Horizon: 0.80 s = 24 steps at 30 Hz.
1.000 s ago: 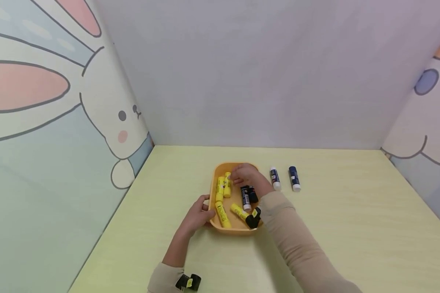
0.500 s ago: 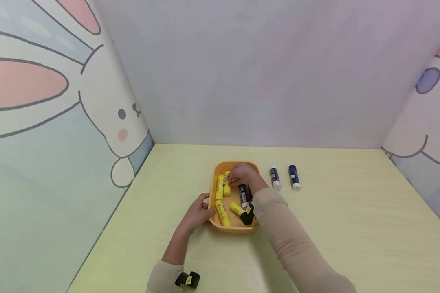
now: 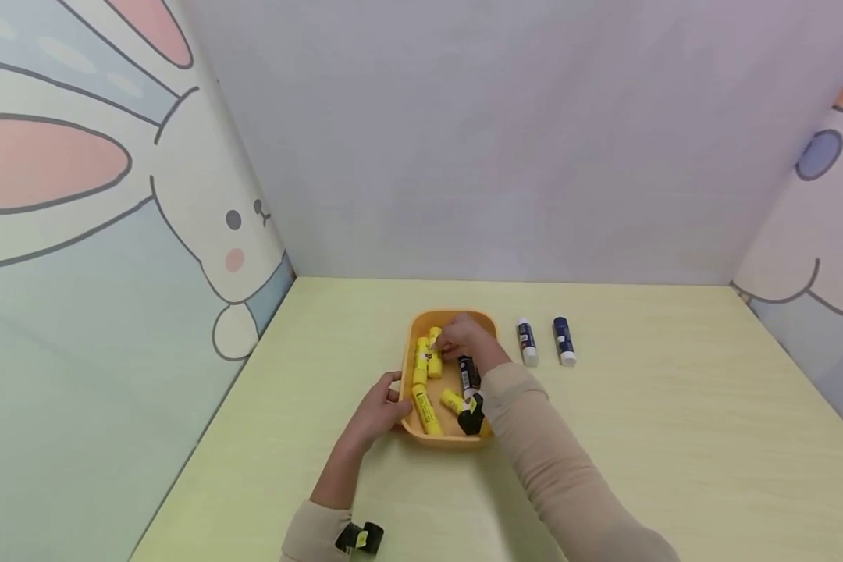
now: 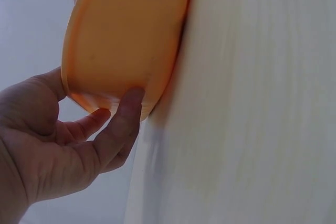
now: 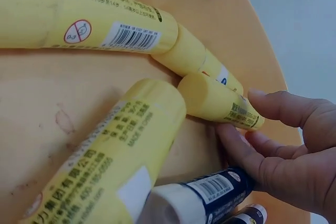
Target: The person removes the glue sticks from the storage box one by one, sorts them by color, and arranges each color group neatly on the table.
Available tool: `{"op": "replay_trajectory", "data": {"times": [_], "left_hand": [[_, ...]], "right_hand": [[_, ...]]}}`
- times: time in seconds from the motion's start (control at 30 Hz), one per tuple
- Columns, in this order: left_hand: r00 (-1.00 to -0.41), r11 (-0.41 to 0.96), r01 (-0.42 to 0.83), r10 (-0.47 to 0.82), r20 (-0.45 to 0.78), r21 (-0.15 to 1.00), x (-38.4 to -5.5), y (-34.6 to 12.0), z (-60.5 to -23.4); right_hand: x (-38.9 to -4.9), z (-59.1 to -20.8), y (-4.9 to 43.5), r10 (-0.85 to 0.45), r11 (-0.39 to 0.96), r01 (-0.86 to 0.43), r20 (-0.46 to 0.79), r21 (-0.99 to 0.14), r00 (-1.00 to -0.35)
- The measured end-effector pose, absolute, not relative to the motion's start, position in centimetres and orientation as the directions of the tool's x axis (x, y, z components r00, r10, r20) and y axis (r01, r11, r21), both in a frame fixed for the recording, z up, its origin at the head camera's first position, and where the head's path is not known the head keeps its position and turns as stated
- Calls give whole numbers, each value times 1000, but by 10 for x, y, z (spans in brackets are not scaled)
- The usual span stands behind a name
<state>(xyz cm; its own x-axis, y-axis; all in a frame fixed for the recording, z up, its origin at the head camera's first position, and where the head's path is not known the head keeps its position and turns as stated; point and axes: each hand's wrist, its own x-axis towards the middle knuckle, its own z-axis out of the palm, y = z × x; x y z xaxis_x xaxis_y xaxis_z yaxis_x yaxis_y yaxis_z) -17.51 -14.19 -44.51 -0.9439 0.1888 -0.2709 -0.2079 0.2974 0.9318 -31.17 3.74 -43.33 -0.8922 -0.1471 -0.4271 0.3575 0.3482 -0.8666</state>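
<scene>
Once shifted slightly left, set right hand [image 5: 296, 166] part-open, thumb and fingers either side of a yellow glue stick [image 5: 223, 102] inside the tray [image 3: 457, 442]; couldn't tell if pinched. Probably ended the reach. Gripped tray side with left hand [image 3: 378, 407]; caught fingertips [image 4: 131, 102] on outer wall only in left wrist view.

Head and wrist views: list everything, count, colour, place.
Tray: 1, orange, on table
Sticks: 4, yellow, inside tray
Dark sticks: at least 2, navy-white, inside tray
Loose sticks: 2, navy-white, right of tray
Table: 1, pale yellow, under tray
Back wall: 1, grey, behind table
Cartoon walls: 2, multicoloured, beside table
Sleeves: 2, beige, lower head view
Wrist cameras: 2, black, at cuffs
Left hand: 1, gripping tray's rim
Right hand: 1, pinching yellow stick
</scene>
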Motion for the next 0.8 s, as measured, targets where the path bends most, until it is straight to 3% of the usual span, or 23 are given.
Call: {"op": "replay_trajectory", "data": {"times": [0.37, 0.8], "left_hand": [[-947, 302, -197, 186, -261, 933, -175, -145, -443], [-948, 292, -182, 203, -247, 939, -174, -144, -447]], "right_hand": [[-311, -433, 30, -126, 315, 371, -426, -873, -896], [-304, -424, 47, -267, 207, 331, -378, -921, -887]]}}
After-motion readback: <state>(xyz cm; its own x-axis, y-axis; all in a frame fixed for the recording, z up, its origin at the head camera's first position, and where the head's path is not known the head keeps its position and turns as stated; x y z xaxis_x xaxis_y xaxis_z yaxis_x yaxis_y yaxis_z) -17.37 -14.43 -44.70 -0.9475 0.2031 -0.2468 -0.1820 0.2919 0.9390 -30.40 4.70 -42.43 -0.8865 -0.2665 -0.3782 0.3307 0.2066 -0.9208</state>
